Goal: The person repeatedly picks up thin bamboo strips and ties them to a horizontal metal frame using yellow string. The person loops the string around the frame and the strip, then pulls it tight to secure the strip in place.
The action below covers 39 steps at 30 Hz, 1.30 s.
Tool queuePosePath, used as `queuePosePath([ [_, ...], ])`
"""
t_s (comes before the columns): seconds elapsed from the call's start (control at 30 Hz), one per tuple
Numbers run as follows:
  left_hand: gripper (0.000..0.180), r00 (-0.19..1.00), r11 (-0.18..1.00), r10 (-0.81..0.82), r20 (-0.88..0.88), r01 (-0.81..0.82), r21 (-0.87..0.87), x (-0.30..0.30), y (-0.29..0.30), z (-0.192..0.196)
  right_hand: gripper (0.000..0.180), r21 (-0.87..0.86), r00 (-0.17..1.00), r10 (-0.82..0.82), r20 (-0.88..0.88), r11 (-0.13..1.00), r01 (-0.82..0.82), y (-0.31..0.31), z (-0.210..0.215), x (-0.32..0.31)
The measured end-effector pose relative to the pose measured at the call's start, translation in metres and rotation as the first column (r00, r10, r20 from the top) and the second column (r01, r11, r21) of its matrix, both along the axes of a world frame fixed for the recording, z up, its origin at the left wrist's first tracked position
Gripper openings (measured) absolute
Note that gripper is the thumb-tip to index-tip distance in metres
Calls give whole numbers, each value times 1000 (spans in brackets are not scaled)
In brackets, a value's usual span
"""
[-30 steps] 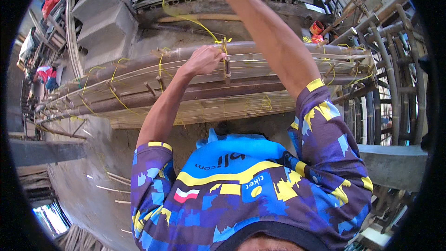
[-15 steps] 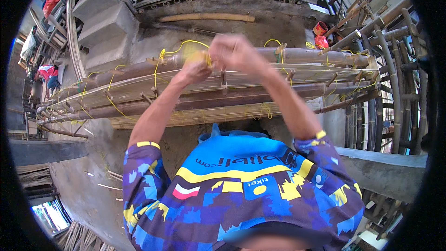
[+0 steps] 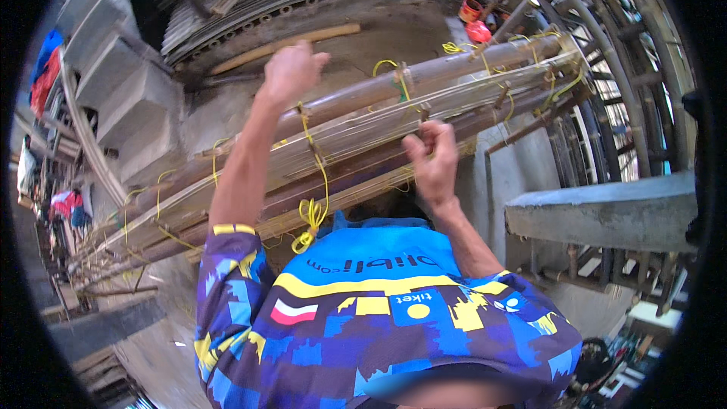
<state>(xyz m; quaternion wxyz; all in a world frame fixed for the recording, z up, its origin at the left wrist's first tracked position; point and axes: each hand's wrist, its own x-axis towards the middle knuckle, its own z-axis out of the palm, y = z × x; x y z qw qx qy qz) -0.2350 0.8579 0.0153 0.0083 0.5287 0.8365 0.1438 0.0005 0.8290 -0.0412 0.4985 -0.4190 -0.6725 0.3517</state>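
My left hand (image 3: pixel 294 74) is raised beyond the far bamboo pole (image 3: pixel 344 102), its fingers curled; whatever may be inside is hidden. Over the near side, my right hand (image 3: pixel 435 159) is bent with its fingers drawn in, close to a small wooden peg (image 3: pixel 424 113); I cannot make out what it holds. Between the hands, yellow cord (image 3: pixel 313 151) crosses the long bamboo frame. A looped bundle of yellow cord (image 3: pixel 311 220) hangs from it at the near side, in front of my shirt. Pale strips (image 3: pixel 371 125) stretch lengthwise between the poles.
More yellow ties (image 3: pixel 390 66) wrap the far pole. Behind it a loose bamboo pole (image 3: pixel 303 42) lies on the ground, with concrete steps (image 3: pixel 144 106) at left. A red container (image 3: pixel 470 10) stands at back right. Bamboo racks (image 3: pixel 628 68) and a concrete ledge (image 3: pixel 606 208) are at right.
My hands, together over the far pole before, are now apart: the left higher and leftward, the right nearer and rightward. The cord bundle now hangs at the near side. The view has turned.
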Motion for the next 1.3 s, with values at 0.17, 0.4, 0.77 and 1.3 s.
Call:
queuePosePath([
  [0.17,30,847,866,-459,269,494,-80,99,0,-31,26,239,966,167,199,947,-213,31,-8,29],
  [0.4,39,894,916,-400,203,393,75,105,3,-56,20,276,612,656,442,549,-789,103,129,-71],
  [0.77,26,841,932,-362,402,337,134,93,2,-65,23,-345,395,860,-323,281,-895,189,17,-77],
  [1.3,18,905,994,33,423,15,-110,34,123,-118,17,121,151,895,419,109,-987,83,-45,51],
])
